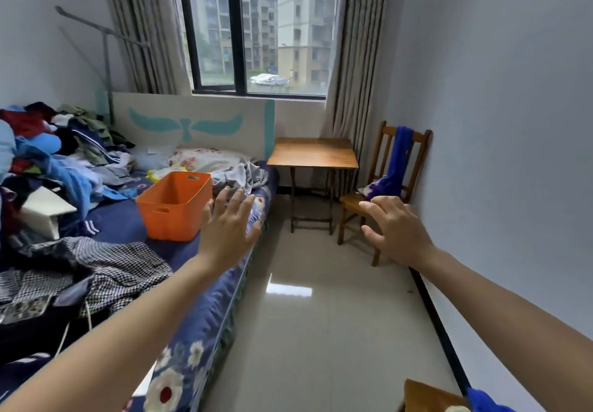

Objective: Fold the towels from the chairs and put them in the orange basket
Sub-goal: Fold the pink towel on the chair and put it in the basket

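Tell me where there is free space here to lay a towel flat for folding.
The wooden table between bed and chair is bare. On the bed, blue sheet shows only between the orange basket and the checked cloth, and along the near edge. The clothes pile crowds the left side.

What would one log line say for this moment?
left hand: open, empty | right hand: open, empty | blue towel: draped over wooden chair | orange basket: on bed

Bare floor (321, 299) runs clear between bed (205, 309) and right wall; folding table (313, 153) and chair (390, 187) block the far end.
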